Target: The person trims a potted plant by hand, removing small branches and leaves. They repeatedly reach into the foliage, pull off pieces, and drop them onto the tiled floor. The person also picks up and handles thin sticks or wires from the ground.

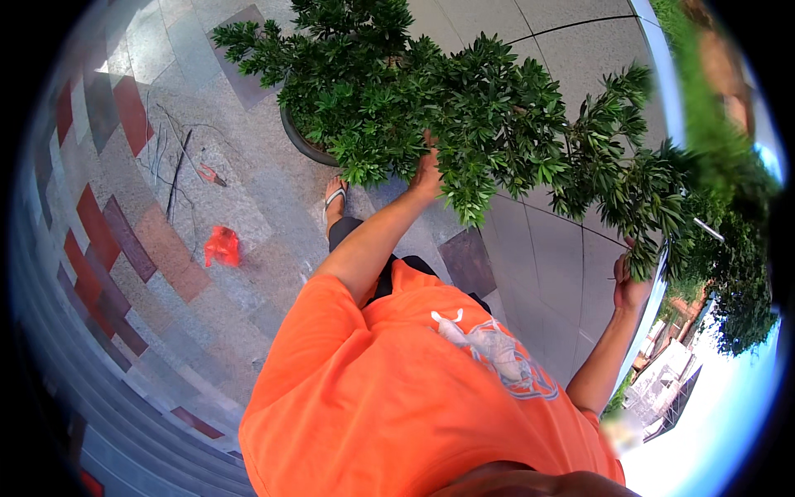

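A leafy potted bonsai-like tree (497, 108) stretches from the upper middle toward the right, its dense green leaves hiding most of the branches. The rim of its dark round pot (300, 142) shows below the left part of the foliage. My left hand (426, 176) reaches up against the lower leaves near the middle, with its visible fingers stretched out and the tips partly covered. Farther right, my right hand (632, 290) is closed at the drooping end of a leafy branch (650, 224). Leaves cover part of its fingers.
On the paved floor (248, 199) at left lie a red-handled hand tool (212, 176), several loose wires (175, 178) and a crumpled red plastic bag (222, 247). Grey steps (108, 406) run along the lower left. A grey panelled surface (538, 273) lies below the branches.
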Demonstrator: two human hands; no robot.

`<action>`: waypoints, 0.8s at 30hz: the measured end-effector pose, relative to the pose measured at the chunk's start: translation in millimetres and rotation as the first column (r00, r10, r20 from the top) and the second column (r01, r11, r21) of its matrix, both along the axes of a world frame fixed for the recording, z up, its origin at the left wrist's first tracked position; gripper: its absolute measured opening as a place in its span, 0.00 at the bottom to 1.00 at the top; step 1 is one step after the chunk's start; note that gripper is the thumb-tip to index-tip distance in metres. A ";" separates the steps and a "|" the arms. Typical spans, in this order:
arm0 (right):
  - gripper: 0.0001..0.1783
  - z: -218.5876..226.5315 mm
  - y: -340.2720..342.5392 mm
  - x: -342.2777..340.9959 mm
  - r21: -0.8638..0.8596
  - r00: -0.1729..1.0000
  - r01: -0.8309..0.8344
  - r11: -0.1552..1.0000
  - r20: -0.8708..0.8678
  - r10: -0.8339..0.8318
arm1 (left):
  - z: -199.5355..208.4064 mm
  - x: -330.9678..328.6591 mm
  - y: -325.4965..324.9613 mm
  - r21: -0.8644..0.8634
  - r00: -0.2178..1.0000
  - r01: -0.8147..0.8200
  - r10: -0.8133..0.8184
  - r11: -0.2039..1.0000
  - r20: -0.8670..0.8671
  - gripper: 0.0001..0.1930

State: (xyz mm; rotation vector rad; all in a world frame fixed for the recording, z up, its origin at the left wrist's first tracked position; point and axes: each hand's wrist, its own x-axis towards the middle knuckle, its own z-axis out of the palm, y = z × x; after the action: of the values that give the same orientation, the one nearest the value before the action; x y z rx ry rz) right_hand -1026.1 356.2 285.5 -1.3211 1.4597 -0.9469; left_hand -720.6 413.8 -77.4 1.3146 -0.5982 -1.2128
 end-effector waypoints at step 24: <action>0.14 -54.0 -7.1 23.2 0.201 0.915 0.060 0.978 -0.402 0.026 | -46.9 25.1 24.5 0.028 0.852 0.186 -0.176 0.982 0.493 0.45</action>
State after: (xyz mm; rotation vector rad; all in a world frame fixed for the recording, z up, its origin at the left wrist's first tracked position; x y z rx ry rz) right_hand -1002.8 349.1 231.5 -1.3995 1.8314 -0.5259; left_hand -695.5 438.3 -124.4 1.5907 -1.1224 -1.0096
